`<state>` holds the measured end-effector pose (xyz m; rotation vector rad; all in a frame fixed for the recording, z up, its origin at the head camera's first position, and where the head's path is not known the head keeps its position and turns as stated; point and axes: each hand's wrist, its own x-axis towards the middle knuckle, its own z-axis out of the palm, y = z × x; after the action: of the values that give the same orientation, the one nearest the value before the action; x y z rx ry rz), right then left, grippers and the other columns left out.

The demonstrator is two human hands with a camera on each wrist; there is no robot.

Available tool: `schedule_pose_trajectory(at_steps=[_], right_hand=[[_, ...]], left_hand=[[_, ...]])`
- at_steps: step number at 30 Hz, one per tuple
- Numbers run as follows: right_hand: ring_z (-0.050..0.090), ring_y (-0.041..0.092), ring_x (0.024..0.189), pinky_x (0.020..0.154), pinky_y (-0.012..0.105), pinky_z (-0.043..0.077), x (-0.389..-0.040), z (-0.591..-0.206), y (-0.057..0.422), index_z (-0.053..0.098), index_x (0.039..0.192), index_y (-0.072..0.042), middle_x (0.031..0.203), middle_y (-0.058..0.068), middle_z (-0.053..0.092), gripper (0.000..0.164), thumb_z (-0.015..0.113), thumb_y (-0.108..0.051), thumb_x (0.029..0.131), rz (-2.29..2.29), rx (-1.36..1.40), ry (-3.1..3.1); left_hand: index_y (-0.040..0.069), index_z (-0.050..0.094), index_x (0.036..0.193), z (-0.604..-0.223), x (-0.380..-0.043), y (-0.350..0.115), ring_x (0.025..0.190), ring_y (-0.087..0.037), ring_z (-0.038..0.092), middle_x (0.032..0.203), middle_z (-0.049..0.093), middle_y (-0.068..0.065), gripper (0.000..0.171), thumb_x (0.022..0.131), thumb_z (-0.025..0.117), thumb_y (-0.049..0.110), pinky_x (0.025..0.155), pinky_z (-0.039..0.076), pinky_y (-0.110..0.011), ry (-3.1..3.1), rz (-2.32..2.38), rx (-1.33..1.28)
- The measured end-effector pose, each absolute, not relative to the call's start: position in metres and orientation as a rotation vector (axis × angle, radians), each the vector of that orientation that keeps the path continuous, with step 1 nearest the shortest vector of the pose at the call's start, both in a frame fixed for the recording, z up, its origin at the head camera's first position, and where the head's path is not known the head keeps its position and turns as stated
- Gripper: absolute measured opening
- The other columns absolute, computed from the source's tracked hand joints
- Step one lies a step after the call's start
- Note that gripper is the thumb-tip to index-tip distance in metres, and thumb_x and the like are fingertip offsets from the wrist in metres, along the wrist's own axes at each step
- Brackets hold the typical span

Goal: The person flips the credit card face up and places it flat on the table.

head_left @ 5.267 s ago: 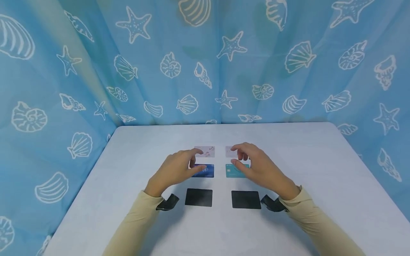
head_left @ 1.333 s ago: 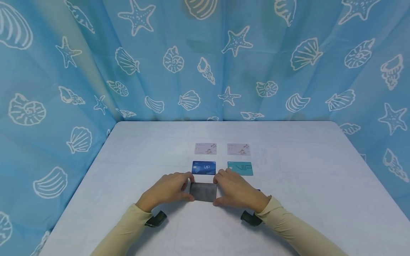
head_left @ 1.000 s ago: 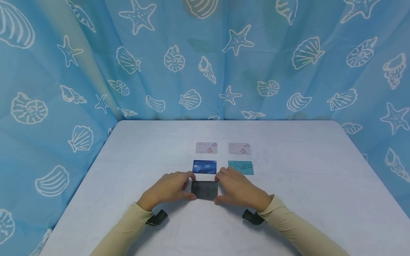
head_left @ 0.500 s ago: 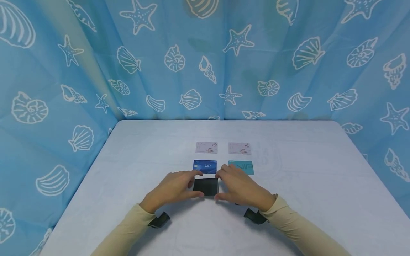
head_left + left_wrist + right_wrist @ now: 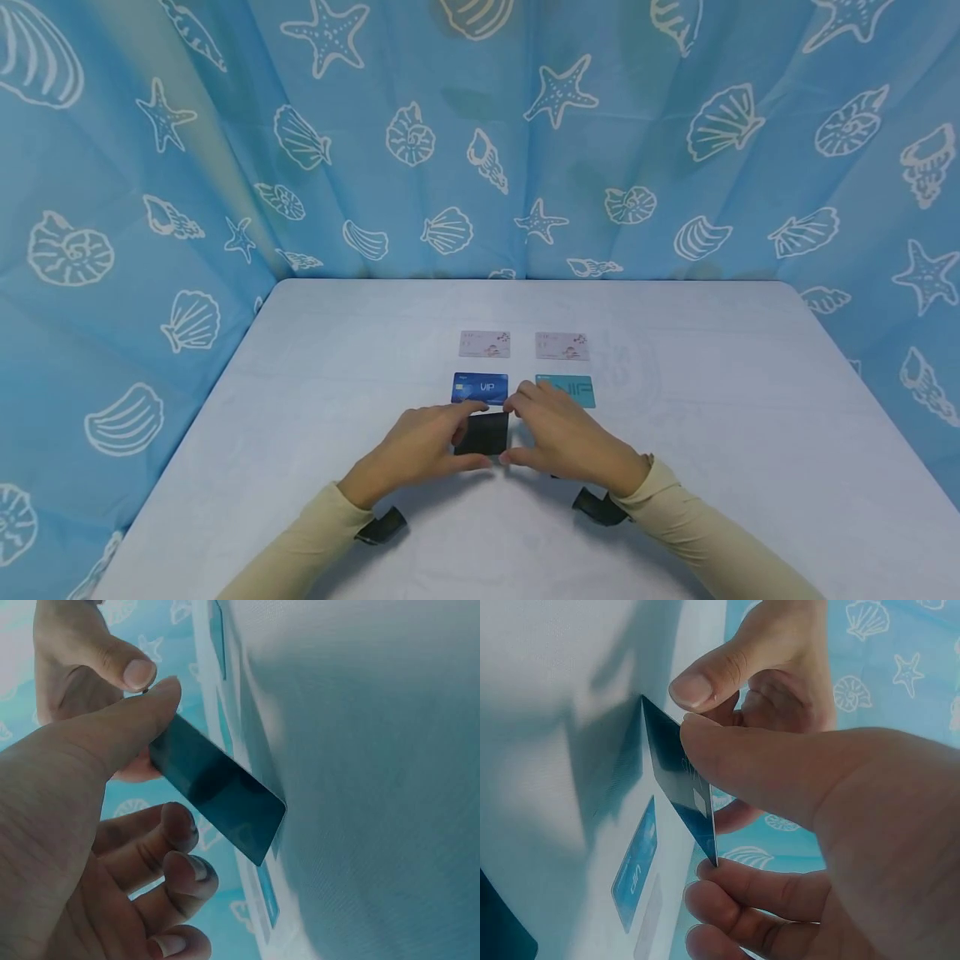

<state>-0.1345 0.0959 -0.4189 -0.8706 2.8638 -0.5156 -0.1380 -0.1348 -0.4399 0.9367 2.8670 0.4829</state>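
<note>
A black card [image 5: 483, 434] is tilted off the white table in front of the person, its right edge raised. My right hand [image 5: 573, 437] pinches that edge, thumb at one corner and index finger at the other. In the right wrist view the card's underside [image 5: 679, 776] shows a chip and faint print. My left hand [image 5: 420, 450] arches over the card, its thumb and index fingertip near the right hand's; contact is unclear. In the left wrist view its other fingers [image 5: 180, 825] are bent loosely, apart from the card.
Behind the hands lie a blue VIP card [image 5: 480, 387] and a teal VIP card [image 5: 577, 392], with two pale pink cards [image 5: 484, 344] beyond. Another dark card [image 5: 502, 930] lies at the right, mostly hidden under my right hand. A shell-patterned curtain [image 5: 480, 142] encloses the table [image 5: 675, 500].
Both hands came down to the left black card. Its right edge has since lifted in my right hand, while my left hand left its left edge and slid right over it.
</note>
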Motion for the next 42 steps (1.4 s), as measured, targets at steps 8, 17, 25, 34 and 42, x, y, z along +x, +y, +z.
schedule_pose_trajectory(at_steps=[8,17,25,34,42], right_hand=[[0.048,0.018,0.096,0.086,0.039,0.045,-0.132,-0.416,0.095,0.068,0.124,-0.008,0.116,0.006,0.067,0.058,0.088,-0.042,0.081,-0.534,-0.89,2.868],[0.049,0.017,0.097,0.088,0.038,0.047,-0.128,-0.412,0.093,0.069,0.126,-0.009,0.116,0.003,0.067,0.059,0.087,-0.044,0.082,-0.5,-0.886,2.904],[0.05,0.017,0.096,0.083,0.036,0.045,-0.126,-0.411,0.092,0.07,0.125,-0.008,0.114,0.004,0.067,0.056,0.085,-0.043,0.084,-0.483,-0.931,2.918],[0.051,0.018,0.096,0.084,0.037,0.045,-0.124,-0.41,0.09,0.07,0.125,-0.009,0.111,0.003,0.067,0.057,0.086,-0.044,0.083,-0.466,-0.941,2.935],[0.05,0.017,0.095,0.083,0.036,0.045,-0.124,-0.41,0.091,0.069,0.127,-0.008,0.114,0.003,0.066,0.062,0.087,-0.046,0.081,-0.449,-0.961,2.945]], left_hand=[[0.016,0.058,0.142,-0.441,-0.136,-0.133,0.061,-0.002,0.045,0.073,0.057,0.01,0.075,0.085,0.077,0.061,0.056,0.036,-0.02,2.895,0.492,0.967],[0.015,0.058,0.142,-0.439,-0.134,-0.131,0.064,-0.003,0.047,0.076,0.055,0.011,0.074,0.086,0.078,0.058,0.056,0.037,-0.021,2.875,0.501,0.978],[0.018,0.057,0.144,-0.44,-0.133,-0.129,0.064,-0.003,0.048,0.076,0.055,0.011,0.071,0.088,0.076,0.058,0.056,0.036,-0.02,2.846,0.53,0.946],[0.022,0.057,0.144,-0.444,-0.134,-0.129,0.066,-0.003,0.049,0.077,0.057,0.012,0.069,0.09,0.072,0.061,0.058,0.039,-0.021,2.825,0.586,0.94],[0.022,0.056,0.143,-0.44,-0.134,-0.13,0.065,-0.003,0.049,0.077,0.057,0.013,0.069,0.088,0.077,0.057,0.058,0.039,-0.021,2.812,0.604,0.914]])
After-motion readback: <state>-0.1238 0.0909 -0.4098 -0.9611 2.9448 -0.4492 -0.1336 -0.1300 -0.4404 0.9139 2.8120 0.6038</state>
